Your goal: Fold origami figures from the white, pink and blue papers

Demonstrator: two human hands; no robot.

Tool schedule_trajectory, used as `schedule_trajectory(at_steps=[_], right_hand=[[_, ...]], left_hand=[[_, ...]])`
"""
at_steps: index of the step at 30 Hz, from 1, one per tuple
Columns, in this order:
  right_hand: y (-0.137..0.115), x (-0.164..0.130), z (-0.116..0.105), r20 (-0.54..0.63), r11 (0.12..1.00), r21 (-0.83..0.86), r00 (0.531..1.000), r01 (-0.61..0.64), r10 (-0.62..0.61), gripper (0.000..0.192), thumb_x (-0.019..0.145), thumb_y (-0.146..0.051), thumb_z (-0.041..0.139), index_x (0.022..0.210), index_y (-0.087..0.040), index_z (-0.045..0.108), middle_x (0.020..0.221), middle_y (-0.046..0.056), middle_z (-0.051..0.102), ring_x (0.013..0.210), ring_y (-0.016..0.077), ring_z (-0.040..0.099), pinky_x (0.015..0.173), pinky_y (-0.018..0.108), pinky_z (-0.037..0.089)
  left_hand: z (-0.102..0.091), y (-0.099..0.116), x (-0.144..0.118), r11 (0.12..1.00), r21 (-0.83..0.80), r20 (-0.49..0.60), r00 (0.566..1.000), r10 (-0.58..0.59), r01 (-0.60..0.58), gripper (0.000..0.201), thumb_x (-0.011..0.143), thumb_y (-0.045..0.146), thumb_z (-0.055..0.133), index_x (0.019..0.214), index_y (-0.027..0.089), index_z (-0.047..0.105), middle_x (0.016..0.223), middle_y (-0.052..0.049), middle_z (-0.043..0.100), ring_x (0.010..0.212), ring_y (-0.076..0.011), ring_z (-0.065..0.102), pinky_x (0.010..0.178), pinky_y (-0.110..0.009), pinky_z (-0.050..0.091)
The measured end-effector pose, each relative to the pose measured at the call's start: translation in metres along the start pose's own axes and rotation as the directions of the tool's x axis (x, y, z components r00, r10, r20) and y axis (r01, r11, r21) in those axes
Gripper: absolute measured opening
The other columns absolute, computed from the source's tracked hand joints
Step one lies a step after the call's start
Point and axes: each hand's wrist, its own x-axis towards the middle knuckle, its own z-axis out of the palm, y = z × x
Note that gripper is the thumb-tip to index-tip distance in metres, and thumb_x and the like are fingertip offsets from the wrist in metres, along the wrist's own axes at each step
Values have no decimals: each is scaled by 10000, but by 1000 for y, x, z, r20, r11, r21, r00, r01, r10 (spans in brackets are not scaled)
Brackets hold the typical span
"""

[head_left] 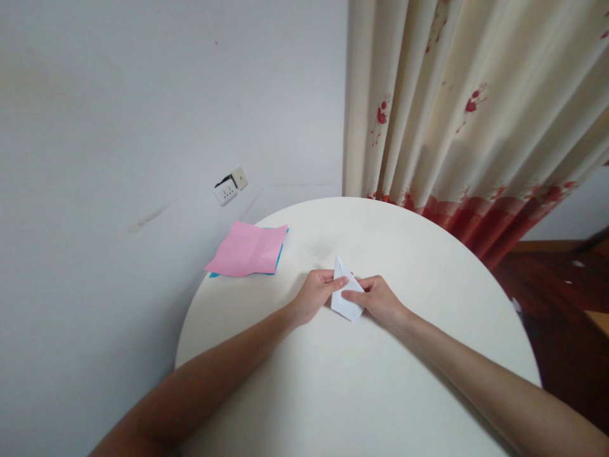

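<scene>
Folded white paper point(349, 309): in both hands, near the middle of the tabletop point(428, 254); tip toward 11 o'clock.
Left hand point(314, 294): pinching the 9 o'clock side, thumb on top.
Right hand point(380, 299): pinching from 3 o'clock, thumb on top.
Paper layers: probably light, slightly stiff, easily creased; best pinched along the sides, sparing the tip.
Pink sheet point(252, 251): at 10 o'clock from the folded piece.

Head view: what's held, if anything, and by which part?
A folded white paper: left hand at its upper left edge, right hand at its right edge, thumbs on top.
</scene>
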Motion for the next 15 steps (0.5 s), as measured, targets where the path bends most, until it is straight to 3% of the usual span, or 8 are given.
schedule_trajectory(at_steps=[3, 13, 15], right_hand=[[1, -1, 3, 22, 1000, -6, 1000, 10, -9, 276, 644, -382, 802, 623, -115, 731, 667, 22, 659, 579, 112, 522, 550, 242, 371], [-8, -9, 2, 137, 985, -109, 980, -132, 147, 280, 628, -362, 817, 650, -90, 754, 569, 45, 661, 488, 107, 510, 501, 239, 339], [-9, -8, 2, 106, 988, -62, 984, -139, 145, 294, 610, -369, 830, 668, -89, 760, 586, 52, 676, 500, 114, 525, 515, 245, 356]], left_hand=[[2, 3, -1, 1000, -13, -19, 1000, 2, -2, 383, 734, 416, 789, 945, 98, 761, 946, -130, 756, 857, -223, 693, 750, -294, 512], [-4, 14, 5, 986, -146, -227, 973, 49, -84, 408, 789, 454, 743, 999, 104, 718, 1034, -167, 740, 1006, -260, 682, 870, -360, 516], [-4, 14, 5, 976, -197, -205, 978, 47, -88, 478, 808, 518, 705, 1065, 115, 696, 1066, -164, 730, 1005, -249, 678, 875, -360, 510]])
